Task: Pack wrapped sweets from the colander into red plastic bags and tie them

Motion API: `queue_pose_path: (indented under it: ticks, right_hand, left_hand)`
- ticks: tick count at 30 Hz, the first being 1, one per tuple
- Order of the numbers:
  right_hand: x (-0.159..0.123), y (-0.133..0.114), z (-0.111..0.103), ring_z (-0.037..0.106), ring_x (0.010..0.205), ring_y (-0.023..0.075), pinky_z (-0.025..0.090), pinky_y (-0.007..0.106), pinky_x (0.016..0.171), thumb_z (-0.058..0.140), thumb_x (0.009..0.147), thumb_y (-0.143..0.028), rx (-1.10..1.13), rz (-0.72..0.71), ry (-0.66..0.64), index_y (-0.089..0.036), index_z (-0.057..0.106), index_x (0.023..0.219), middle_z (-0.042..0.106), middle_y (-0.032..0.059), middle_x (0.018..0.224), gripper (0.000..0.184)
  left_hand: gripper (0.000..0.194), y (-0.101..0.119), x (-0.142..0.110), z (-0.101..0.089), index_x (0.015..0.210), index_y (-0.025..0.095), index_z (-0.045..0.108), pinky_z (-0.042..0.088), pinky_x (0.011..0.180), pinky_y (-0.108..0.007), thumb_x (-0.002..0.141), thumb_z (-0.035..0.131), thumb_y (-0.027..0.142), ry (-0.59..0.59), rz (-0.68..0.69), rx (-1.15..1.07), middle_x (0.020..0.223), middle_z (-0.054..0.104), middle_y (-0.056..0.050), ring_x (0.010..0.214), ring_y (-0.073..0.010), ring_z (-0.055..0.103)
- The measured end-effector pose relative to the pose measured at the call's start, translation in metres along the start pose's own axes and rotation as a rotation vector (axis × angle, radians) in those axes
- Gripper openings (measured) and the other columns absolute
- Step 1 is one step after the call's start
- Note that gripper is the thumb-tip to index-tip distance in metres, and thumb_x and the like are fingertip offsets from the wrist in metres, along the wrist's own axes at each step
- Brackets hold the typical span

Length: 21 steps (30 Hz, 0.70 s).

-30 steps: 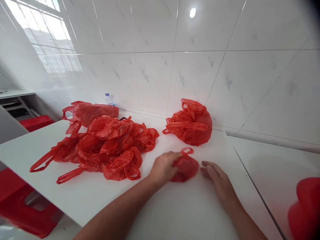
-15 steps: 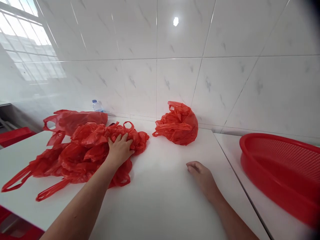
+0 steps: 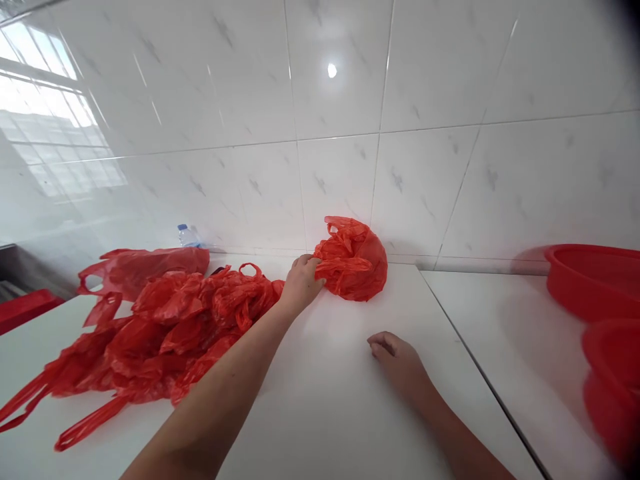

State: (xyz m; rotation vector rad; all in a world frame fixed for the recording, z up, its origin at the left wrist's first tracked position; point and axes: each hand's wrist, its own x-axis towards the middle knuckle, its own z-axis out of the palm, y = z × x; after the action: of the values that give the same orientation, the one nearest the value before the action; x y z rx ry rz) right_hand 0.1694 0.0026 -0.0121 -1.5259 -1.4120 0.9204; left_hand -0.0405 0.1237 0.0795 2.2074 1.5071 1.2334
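Note:
A bunched red plastic bag rests on the white table close to the tiled wall. My left hand is at its left edge, thumb and fingers closed around the loose end of the bag. To the left, a heap of crumpled red plastic bags spreads over the table, with handle loops trailing toward the front left. My left forearm passes in front of part of that heap. My right hand lies on the table in front of the single bag, fingers loosely curled, nothing visible in them.
Red plastic tubs stand at the far right, past a seam between two tabletops. A clear bottle with a blue cap is by the wall behind the heap. A red object shows at the left edge.
My left hand has gone from the heap rightward to the single bag and closed on its edge. My right hand stays in place. The view has shifted, showing a second tub at right.

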Motion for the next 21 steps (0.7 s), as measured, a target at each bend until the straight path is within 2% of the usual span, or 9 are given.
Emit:
queue_pose_path:
  ticks: [3, 5, 7, 9, 11, 16, 21]
  right_hand:
    - [0.001, 0.001, -0.002, 0.057, 0.074, 0.0194, 0.042, 0.030, 0.065, 0.048, 0.075, -0.038, 0.036, -0.022, -0.012, -0.024, 0.062, 0.080, 0.063, 0.0000, 0.076, 0.020]
    - [0.002, 0.002, -0.002, 0.057, 0.074, 0.0191, 0.042, 0.030, 0.065, 0.048, 0.075, -0.037, 0.067, -0.029, -0.014, -0.024, 0.062, 0.080, 0.062, -0.0001, 0.076, 0.020]
    - [0.003, 0.004, -0.002, 0.057, 0.073, 0.0186, 0.041, 0.029, 0.065, 0.048, 0.075, -0.037, 0.092, -0.026, -0.014, -0.023, 0.062, 0.080, 0.061, -0.0004, 0.074, 0.019]
    - [0.004, 0.006, -0.002, 0.056, 0.072, 0.0182, 0.041, 0.029, 0.064, 0.049, 0.075, -0.036, 0.111, -0.020, -0.016, -0.023, 0.062, 0.080, 0.060, -0.0007, 0.072, 0.019]
    - [0.005, 0.007, -0.001, 0.055, 0.072, 0.0179, 0.041, 0.029, 0.065, 0.048, 0.075, -0.037, 0.123, -0.020, -0.019, -0.023, 0.061, 0.081, 0.060, -0.0008, 0.072, 0.019]
    - [0.004, 0.006, -0.001, 0.055, 0.071, 0.0175, 0.041, 0.030, 0.065, 0.048, 0.077, -0.037, 0.122, -0.032, -0.019, -0.023, 0.061, 0.083, 0.059, -0.0006, 0.072, 0.020]
    - [0.002, 0.005, -0.001, 0.056, 0.074, 0.0171, 0.043, 0.030, 0.069, 0.050, 0.076, -0.038, 0.135, -0.043, -0.004, -0.024, 0.060, 0.095, 0.059, 0.0001, 0.079, 0.024]
  left_hand:
    - [0.050, -0.013, 0.012, 0.023, 0.107, 0.020, 0.055, 0.035, 0.094, -0.041, 0.059, 0.065, 0.013, 0.026, -0.126, -0.083, 0.121, 0.050, -0.012, 0.120, -0.0298, 0.038]
    - [0.041, -0.022, 0.016, 0.033, 0.095, 0.018, 0.057, 0.039, 0.087, -0.039, 0.056, 0.067, 0.015, 0.016, -0.217, -0.155, 0.109, 0.055, -0.012, 0.112, -0.0300, 0.045]
    - [0.023, -0.027, 0.019, 0.038, 0.078, 0.017, 0.057, 0.043, 0.076, -0.035, 0.057, 0.066, 0.018, -0.014, -0.298, -0.252, 0.088, 0.060, -0.008, 0.093, -0.0262, 0.056]
    - [0.012, -0.028, 0.022, 0.039, 0.070, 0.017, 0.053, 0.044, 0.065, -0.031, 0.064, 0.061, 0.023, -0.030, -0.347, -0.369, 0.072, 0.058, -0.004, 0.072, -0.0197, 0.058]
    - [0.011, -0.024, 0.027, 0.036, 0.074, 0.017, 0.050, 0.045, 0.059, -0.028, 0.071, 0.054, 0.027, -0.017, -0.369, -0.492, 0.068, 0.056, -0.002, 0.063, -0.0149, 0.055]
    - [0.015, -0.008, 0.030, 0.025, 0.079, 0.018, 0.046, 0.044, 0.054, -0.024, 0.074, 0.051, 0.032, 0.082, -0.386, -0.697, 0.067, 0.052, 0.002, 0.056, -0.0091, 0.048]
    - [0.020, 0.002, 0.004, 0.023, 0.090, 0.018, 0.052, 0.045, 0.058, -0.024, 0.077, 0.049, 0.033, 0.149, -0.357, -0.797, 0.075, 0.057, 0.000, 0.062, -0.0104, 0.052]
